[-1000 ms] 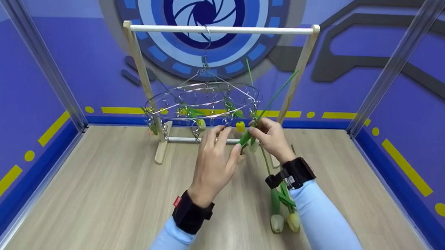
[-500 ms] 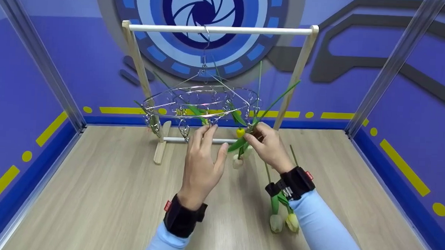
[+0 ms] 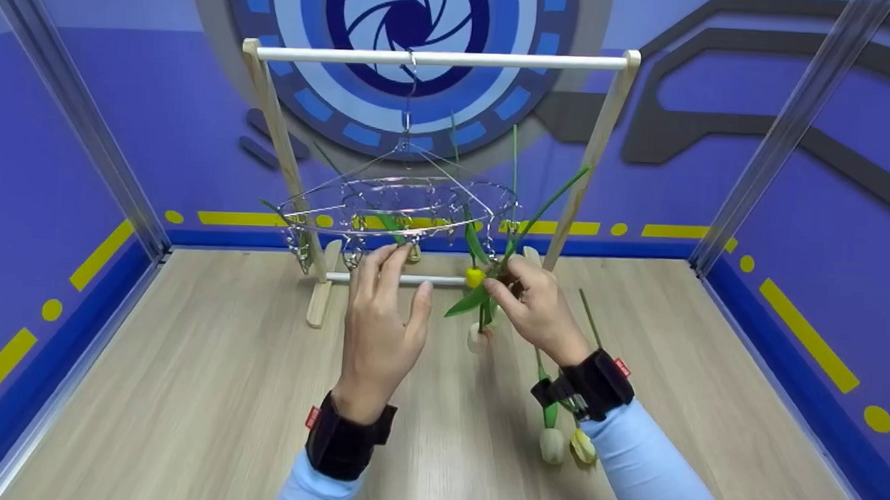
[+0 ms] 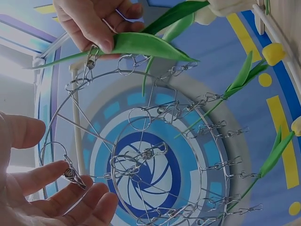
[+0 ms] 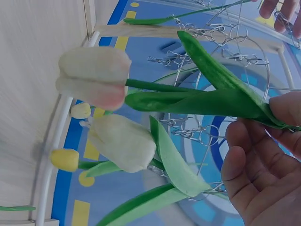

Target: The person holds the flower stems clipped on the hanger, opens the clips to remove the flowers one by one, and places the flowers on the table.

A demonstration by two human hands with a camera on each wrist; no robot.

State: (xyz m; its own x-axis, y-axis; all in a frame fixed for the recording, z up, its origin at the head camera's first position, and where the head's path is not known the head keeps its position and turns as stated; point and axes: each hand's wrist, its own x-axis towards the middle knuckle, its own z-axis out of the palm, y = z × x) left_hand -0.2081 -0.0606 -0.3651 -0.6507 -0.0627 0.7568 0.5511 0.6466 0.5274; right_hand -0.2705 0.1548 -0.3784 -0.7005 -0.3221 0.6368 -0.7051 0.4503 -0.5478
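Tulips [image 3: 552, 445], one white and one yellow, lie on the surface [image 3: 221, 390] beside your right sleeve [image 3: 653, 462]. Your left hand [image 3: 381, 326] has its fingers spread, thumb apart, with a metal clip [image 4: 73, 174] at the fingertips. Your right hand [image 3: 541, 308] pinches a pink-white tulip [image 5: 94, 77], bloom down, at the right edge of the round hanger [image 3: 409, 209]; you cannot tell whether a clip grips its stem. Beyond, a yellow tulip [image 3: 474, 277] hangs bloom down, and the rack's top rod [image 3: 498, 59] carries the hanger.
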